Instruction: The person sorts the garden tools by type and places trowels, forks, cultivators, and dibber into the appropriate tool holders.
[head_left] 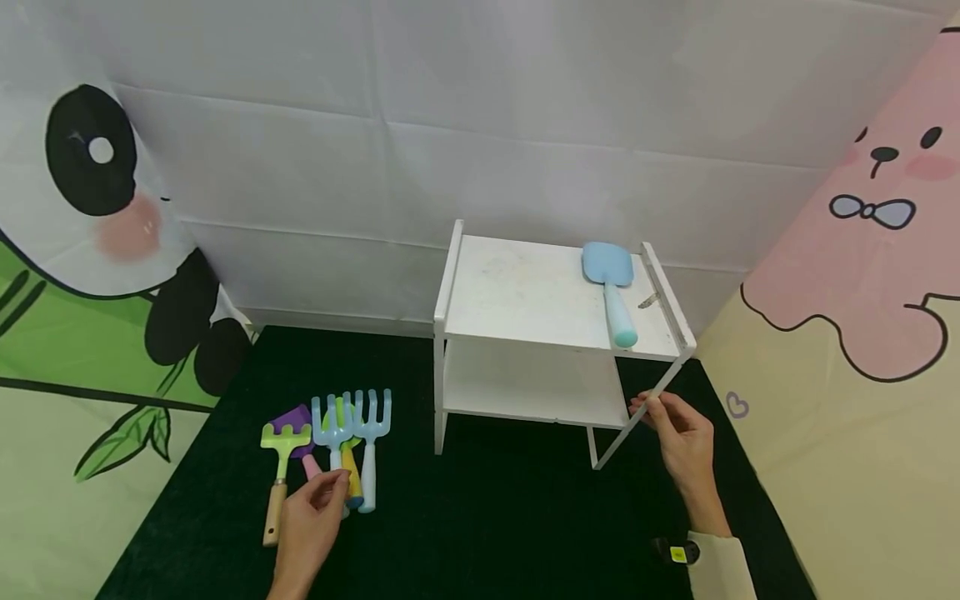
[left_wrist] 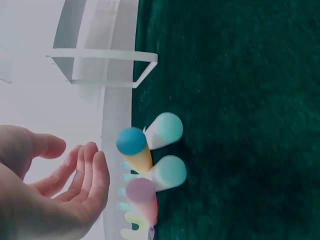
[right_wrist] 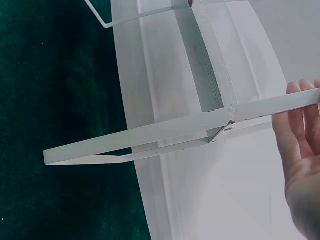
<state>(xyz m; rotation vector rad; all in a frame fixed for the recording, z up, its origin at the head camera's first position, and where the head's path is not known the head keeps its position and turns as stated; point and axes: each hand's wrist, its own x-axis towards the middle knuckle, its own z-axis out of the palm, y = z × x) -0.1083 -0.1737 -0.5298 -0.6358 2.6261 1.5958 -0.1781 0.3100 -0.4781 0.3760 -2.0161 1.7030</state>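
White-painted boards and bars make up the 2-tier shelf (head_left: 517,292), whose slanting right side bar (head_left: 630,427) is grasped by the right hand (head_left: 684,437). The left hand (head_left: 309,521) has a released grip, just beside the handles of 5 garden tools lying together to the left of the shelf.

The head view shows their upper ends: a light-green rake (head_left: 281,467), a purple-headed tool (head_left: 302,413), a left blue fork (head_left: 335,435), a right blue fork (head_left: 371,433) and a yellow-handled tool (head_left: 351,475). It also shows a blue shovel (head_left: 613,290) on the shelf's top board, near the right side. The left wrist view instead shows rounded handle ends and the gap between thumb and fingers; the right wrist view shows fingers behind the bar and dark marks at its joint.

A stretch of dark green lies between the tools and the shelf, and more spreads in front. The desk (head_left: 480,533) has its right edge near the right sleeve (head_left: 722,568). Behind rises a creased white backdrop (head_left: 510,167), with a panda print (head_left: 90,183) on the left and a pink bear print (head_left: 885,275) on the right.
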